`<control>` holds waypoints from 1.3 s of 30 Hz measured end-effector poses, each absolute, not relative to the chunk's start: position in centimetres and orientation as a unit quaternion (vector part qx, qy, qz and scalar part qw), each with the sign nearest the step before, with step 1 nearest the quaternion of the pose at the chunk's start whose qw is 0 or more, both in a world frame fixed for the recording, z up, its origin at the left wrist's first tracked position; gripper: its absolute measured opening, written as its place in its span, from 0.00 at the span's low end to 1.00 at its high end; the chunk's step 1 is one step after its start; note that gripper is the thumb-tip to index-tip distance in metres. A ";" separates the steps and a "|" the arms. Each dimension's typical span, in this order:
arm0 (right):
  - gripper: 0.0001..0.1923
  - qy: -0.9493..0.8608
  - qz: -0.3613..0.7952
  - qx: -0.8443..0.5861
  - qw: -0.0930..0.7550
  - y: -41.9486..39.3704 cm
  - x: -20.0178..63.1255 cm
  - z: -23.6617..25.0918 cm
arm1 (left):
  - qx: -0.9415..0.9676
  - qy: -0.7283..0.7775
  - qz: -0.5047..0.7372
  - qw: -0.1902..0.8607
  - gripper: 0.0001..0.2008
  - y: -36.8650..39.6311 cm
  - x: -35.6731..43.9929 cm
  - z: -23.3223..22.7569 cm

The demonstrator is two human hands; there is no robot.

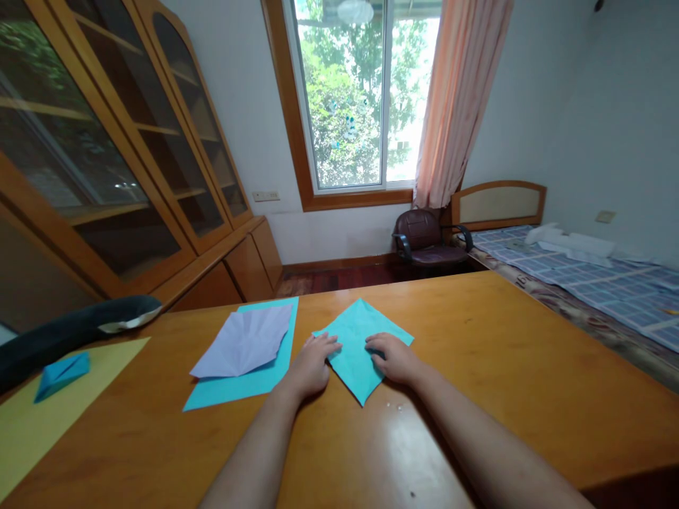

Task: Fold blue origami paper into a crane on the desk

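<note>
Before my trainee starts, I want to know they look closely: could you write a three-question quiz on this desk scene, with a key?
1. True or false: the left hand and the right hand both touch the turquoise diamond.
2. Where is the creased lilac paper?
A) on the chair
B) on a larger turquoise sheet
C) on the bed
3. Fill in: the folded blue piece rests on a ____ sheet.

Key: 1 true; 2 B; 3 yellow.
</note>
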State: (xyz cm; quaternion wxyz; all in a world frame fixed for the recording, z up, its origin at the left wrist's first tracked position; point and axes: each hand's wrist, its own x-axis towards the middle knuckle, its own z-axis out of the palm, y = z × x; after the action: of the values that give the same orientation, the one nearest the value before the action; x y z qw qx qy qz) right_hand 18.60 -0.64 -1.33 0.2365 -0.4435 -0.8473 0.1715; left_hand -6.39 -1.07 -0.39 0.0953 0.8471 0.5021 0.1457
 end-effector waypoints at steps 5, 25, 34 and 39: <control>0.20 -0.849 0.187 -0.423 0.256 -0.6 18.7 -1.7 | 0.866 0.481 0.122 0.060 0.25 -2.4 -4.2 0.8; 0.16 -0.775 0.347 -0.451 0.276 0.4 21.8 -1.1 | 0.835 0.497 0.189 0.139 0.16 -1.2 -6.6 0.6; 0.10 -0.737 0.382 -0.493 0.261 0.6 22.3 -1.4 | 0.809 0.507 0.249 0.166 0.11 -1.3 -6.9 1.2; 0.06 -0.751 0.327 -0.505 0.274 1.2 22.5 -1.9 | 0.787 0.517 0.286 0.179 0.14 -1.1 -7.1 0.6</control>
State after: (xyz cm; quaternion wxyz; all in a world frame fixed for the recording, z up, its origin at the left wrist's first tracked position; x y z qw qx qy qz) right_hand 22.52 1.21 -1.92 0.2735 -0.5047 -0.7506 0.3271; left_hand -7.10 -1.06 0.63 0.1788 0.7870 0.5165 0.2862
